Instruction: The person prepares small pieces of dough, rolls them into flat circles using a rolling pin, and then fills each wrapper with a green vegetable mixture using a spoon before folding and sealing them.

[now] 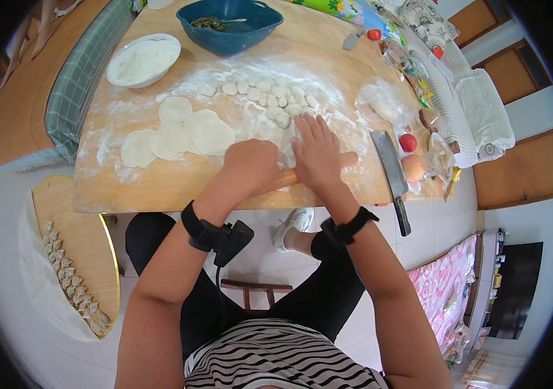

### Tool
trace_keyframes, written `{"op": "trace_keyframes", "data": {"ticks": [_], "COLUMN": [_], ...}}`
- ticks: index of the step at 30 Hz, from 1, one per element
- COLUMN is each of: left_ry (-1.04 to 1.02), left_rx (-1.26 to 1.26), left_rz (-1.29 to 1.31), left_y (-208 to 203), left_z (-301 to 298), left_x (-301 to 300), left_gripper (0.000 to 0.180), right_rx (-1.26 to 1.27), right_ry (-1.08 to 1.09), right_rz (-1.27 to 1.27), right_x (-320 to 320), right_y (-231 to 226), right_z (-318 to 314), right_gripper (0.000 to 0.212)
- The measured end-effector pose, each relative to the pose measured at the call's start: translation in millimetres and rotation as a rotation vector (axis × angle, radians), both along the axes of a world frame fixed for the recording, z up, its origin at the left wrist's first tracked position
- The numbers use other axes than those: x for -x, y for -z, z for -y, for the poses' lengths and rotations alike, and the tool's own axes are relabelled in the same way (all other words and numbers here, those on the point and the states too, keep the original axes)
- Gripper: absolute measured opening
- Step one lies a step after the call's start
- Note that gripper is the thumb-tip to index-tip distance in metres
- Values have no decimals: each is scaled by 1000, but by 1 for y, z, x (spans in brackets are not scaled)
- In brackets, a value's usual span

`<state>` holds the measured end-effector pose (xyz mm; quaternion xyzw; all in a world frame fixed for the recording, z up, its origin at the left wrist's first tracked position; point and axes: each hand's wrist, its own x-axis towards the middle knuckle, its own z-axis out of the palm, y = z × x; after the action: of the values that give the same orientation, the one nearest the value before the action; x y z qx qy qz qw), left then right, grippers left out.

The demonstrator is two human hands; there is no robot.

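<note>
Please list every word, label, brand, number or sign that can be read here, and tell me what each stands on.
None can be read with certainty.
Colourful packet at the table's right side: any print is too small and blurred.
Small items beside the dark screen: too small to read.
Rolling pin, cleaver and blue bowl: no legible lettering shows.

A striped top (276, 360), black trousers (338, 298) and black wristbands (205, 236) are worn
</note>
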<state>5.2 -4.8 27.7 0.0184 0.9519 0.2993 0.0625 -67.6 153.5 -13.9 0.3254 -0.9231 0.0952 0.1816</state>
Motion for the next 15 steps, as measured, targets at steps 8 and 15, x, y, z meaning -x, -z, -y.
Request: {"op": "trace_keyframes", "data": {"ticks": [8, 15], "left_ry": [-83, -4], "left_rx": [-216, -43], "left_rz": [-129, -83], "left_y": [26, 23], "left_z": [13, 4], "left_x": [3, 1], "left_gripper": [16, 15], "right_rx": [18, -45], "right_ry": [-98, -64], "right_rz": [92, 26], "right_x": [-64, -4], "right_y": [-15, -7], "right_z": [-49, 3], "right_gripper": [39, 42]}}
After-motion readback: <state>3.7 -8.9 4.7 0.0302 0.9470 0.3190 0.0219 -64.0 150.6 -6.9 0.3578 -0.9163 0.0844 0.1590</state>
